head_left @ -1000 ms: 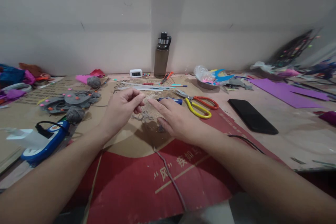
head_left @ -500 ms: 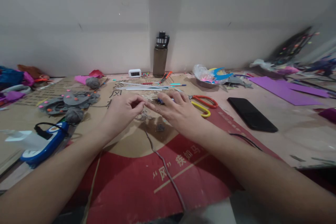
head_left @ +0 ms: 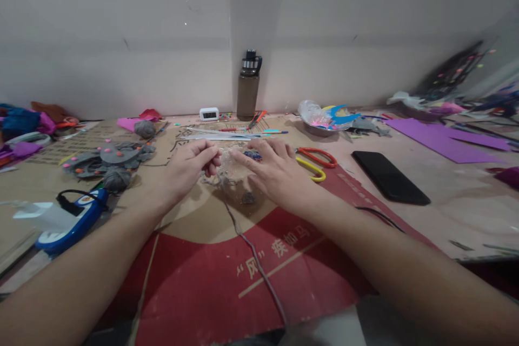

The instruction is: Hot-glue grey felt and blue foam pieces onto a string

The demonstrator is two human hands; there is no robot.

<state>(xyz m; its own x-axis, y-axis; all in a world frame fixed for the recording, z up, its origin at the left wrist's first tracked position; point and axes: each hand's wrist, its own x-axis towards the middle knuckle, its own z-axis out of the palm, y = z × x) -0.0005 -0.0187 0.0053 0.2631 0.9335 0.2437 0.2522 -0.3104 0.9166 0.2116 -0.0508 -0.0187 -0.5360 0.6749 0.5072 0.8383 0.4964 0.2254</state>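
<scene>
My left hand (head_left: 187,168) hovers over the cardboard sheet (head_left: 227,270) at table centre, its thumb and fingers pinched on a thin grey strand that I cannot make out clearly. My right hand (head_left: 272,172) lies just right of it, fingers stretched out and spread over a small tangle of grey thread (head_left: 231,178). A grey cord (head_left: 255,259) runs from under the hands toward me. Yellow and orange scissors (head_left: 315,163) lie right beside my right hand's fingers.
A black phone (head_left: 390,177) lies right of centre. A bottle (head_left: 248,87) and a small white clock (head_left: 209,114) stand by the wall. Grey felt pieces and yarn balls (head_left: 115,159) and a blue glue gun (head_left: 75,216) sit left; purple sheets (head_left: 441,143) lie right.
My right hand has moved forward and left over the thread tangle, covering the blue pen and part of the scissors. My left hand keeps its pinch and has barely shifted.
</scene>
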